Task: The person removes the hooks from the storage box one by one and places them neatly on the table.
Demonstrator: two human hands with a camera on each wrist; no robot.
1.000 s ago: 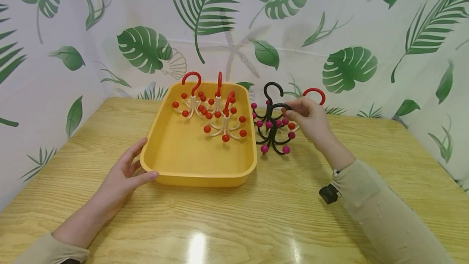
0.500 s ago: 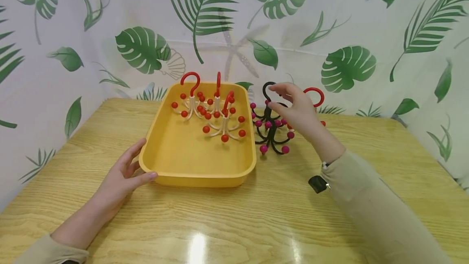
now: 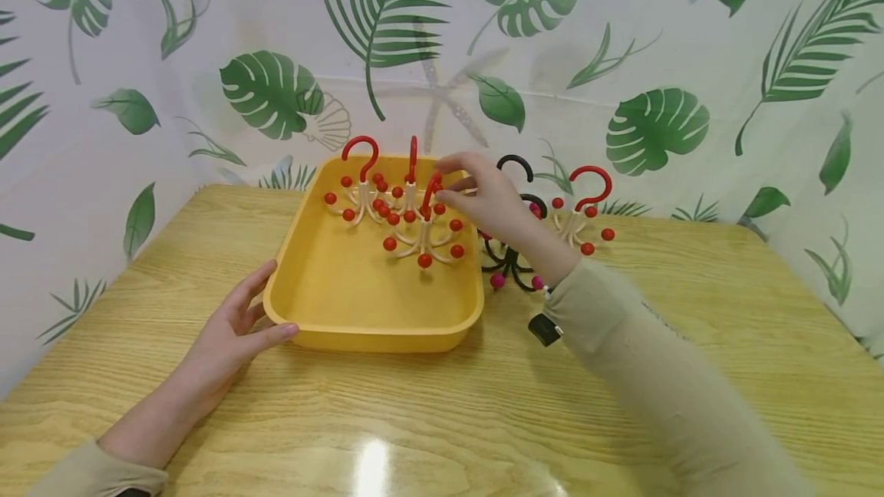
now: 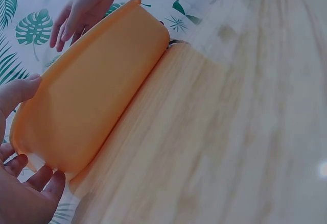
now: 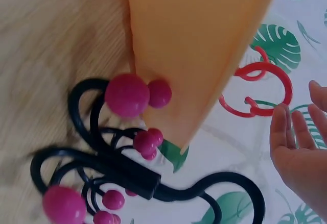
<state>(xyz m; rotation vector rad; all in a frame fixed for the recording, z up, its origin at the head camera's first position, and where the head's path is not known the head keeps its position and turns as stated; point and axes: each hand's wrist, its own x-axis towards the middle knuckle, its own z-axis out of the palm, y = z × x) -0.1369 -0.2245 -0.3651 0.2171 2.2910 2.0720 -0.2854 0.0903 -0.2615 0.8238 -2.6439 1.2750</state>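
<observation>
In the head view, my left hand holds the near left corner of the yellow tray, thumb along the front rim and fingers round the side. Three octopus-style hook hangers stand inside it: a left one, a back one and a nearer right one. All have red hooks, cream arms and red ball tips. Over the tray's right side, my right hand is beside the nearer right hanger's hook. In the right wrist view its fingers look extended, close to a red hook; contact is unclear.
Right of the tray, two black hangers with pink balls, a front one and a back one, are partly hidden by my right arm. Beyond them is another red-hooked hanger. A leaf-patterned cloth hangs behind the wooden table.
My right hand has moved left from the black hangers to the tray's right side, uncovering the red-hooked hanger on the table. My left hand and the tray have stayed put.
</observation>
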